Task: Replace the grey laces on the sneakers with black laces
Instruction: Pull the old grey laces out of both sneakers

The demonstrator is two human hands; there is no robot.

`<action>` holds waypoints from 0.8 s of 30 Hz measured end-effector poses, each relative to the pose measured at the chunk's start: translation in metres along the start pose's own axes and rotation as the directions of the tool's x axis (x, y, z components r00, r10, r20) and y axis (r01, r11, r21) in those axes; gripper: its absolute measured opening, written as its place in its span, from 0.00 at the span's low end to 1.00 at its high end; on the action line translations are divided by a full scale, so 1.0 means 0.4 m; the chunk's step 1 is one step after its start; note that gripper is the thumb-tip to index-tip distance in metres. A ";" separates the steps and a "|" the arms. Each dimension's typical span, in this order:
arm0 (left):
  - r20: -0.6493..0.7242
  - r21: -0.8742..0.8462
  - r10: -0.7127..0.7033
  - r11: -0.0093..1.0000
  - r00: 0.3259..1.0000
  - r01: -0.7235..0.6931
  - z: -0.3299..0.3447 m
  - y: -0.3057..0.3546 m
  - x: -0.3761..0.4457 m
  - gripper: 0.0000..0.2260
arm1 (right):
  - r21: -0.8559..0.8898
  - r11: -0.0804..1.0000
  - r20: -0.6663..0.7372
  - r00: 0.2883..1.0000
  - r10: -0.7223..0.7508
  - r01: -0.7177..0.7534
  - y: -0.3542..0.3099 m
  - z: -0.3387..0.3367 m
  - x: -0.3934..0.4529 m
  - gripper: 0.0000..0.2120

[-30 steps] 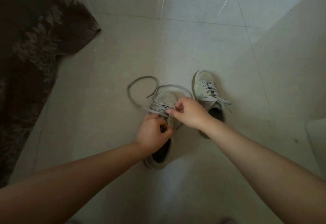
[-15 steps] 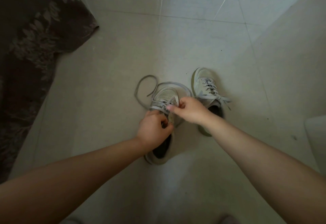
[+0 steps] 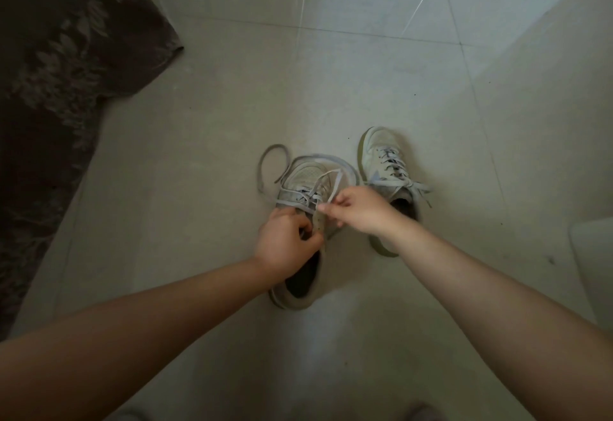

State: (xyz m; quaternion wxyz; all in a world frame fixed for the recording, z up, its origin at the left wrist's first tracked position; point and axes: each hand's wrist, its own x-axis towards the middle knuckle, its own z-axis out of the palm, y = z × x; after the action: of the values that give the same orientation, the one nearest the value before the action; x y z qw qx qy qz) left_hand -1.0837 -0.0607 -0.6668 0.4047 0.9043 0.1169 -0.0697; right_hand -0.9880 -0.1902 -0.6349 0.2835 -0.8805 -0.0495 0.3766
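- Left hand (image 3: 288, 240) curled on the tongue and collar of the near sneaker (image 3: 300, 231), steadying it on the floor (image 3: 205, 161). If that grip slackens, a tug may drag the shoe.
- Right hand (image 3: 360, 210) pinches the grey lace (image 3: 326, 185) just above the eyelets; lower rows still threaded. A hard pull could jam it there.
- Loose lace end loops left of the toe; may snag.
- Far sneaker (image 3: 386, 171) still fully laced. No black laces in view.
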 end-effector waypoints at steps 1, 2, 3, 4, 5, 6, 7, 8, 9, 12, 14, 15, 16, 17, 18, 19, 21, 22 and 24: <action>-0.001 0.000 -0.001 1.000 1.000 0.001 0.001 0.001 0.001 0.10 | -0.016 1.000 -0.014 1.000 -0.020 0.019 0.000 0.016 -0.005 0.14; -0.003 -0.001 -0.004 1.000 1.000 0.004 0.002 0.000 0.001 0.11 | -0.011 0.999 -0.055 0.997 -0.046 0.045 0.000 0.028 -0.006 0.12; -0.005 -0.002 -0.010 1.000 1.000 0.010 0.002 0.000 0.001 0.11 | -0.018 0.997 -0.085 0.994 -0.070 0.069 -0.003 0.035 -0.007 0.11; -0.005 -0.005 -0.016 1.000 1.000 0.016 0.002 -0.001 0.001 0.12 | -0.036 0.996 -0.095 0.992 -0.085 0.082 -0.005 0.037 -0.004 0.09; -0.006 -0.009 -0.020 1.000 1.000 0.020 0.001 -0.002 0.001 0.13 | -0.029 0.995 -0.106 0.990 -0.095 0.093 -0.007 0.035 0.001 0.08; -0.006 -0.013 -0.020 1.000 1.000 0.020 0.000 -0.003 0.001 0.14 | 0.011 0.995 -0.150 0.984 -0.092 0.095 -0.007 0.027 0.010 0.07; -0.007 -0.014 -0.018 1.000 1.000 0.018 -0.001 -0.003 0.001 0.15 | 0.085 0.992 -0.228 0.971 -0.068 0.090 -0.005 0.013 0.023 0.08; -0.009 -0.013 -0.015 1.000 1.000 0.015 -0.002 -0.003 0.002 0.15 | 0.178 0.980 -0.315 0.949 -0.030 0.090 -0.002 -0.006 0.033 0.09; -0.010 -0.013 -0.011 1.000 1.000 0.011 -0.003 -0.002 0.002 0.15 | 0.258 0.962 -0.371 0.929 0.011 0.092 0.002 -0.026 0.038 0.10; 0.005 -0.017 -0.013 1.000 1.000 0.013 -0.004 -0.001 0.004 0.15 | 0.294 0.955 -0.232 0.972 0.030 0.041 0.003 -0.042 0.026 0.09; 0.005 -0.019 -0.010 1.000 1.000 0.010 -0.003 -0.002 0.003 0.13 | 0.163 0.986 -0.044 0.999 0.023 -0.016 -0.005 -0.004 0.007 0.14; 0.001 -0.021 -0.009 1.000 1.000 0.009 -0.002 -0.001 0.002 0.12 | 0.101 0.995 -0.020 1.000 0.018 -0.016 -0.008 0.015 0.004 0.15; -0.002 -0.021 -0.009 1.000 1.000 0.009 -0.002 0.000 0.002 0.12 | 0.063 0.998 -0.036 0.999 -0.001 0.003 -0.009 0.031 0.005 0.14; -0.004 -0.017 -0.011 1.000 1.000 0.011 -0.002 0.002 0.001 0.12 | 0.031 0.999 -0.061 0.998 -0.024 0.026 -0.011 0.040 0.009 0.12; -0.005 -0.014 -0.012 1.000 1.000 0.012 -0.002 0.001 0.001 0.12 | 0.008 0.999 -0.079 0.996 -0.045 0.045 -0.014 0.038 0.012 0.11; -0.006 -0.015 -0.010 1.000 1.000 0.010 -0.003 0.000 0.001 0.12 | 0.017 0.999 -0.106 0.993 -0.049 0.051 -0.016 0.028 0.015 0.10; -0.011 -0.026 -0.001 1.000 1.000 0.001 -0.004 -0.003 0.000 0.13 | 0.169 0.984 -0.260 0.965 -0.013 0.059 -0.017 -0.006 0.026 0.08; -0.013 -0.032 0.000 0.999 1.000 -0.001 -0.005 -0.005 0.000 0.12 | 0.278 0.958 -0.356 0.934 0.033 0.072 -0.016 -0.026 0.031 0.08; -0.014 -0.041 0.002 0.999 1.000 -0.003 -0.006 -0.007 -0.001 0.11 | 0.420 0.903 -0.428 0.897 0.105 0.095 -0.006 -0.055 0.039 0.09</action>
State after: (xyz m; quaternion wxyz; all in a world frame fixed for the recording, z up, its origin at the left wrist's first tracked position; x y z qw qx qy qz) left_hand -1.0846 -0.0570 -0.6671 0.4225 0.8963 0.1199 -0.0606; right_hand -0.9613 -0.1937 -0.6314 0.4734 -0.8583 0.1028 0.1696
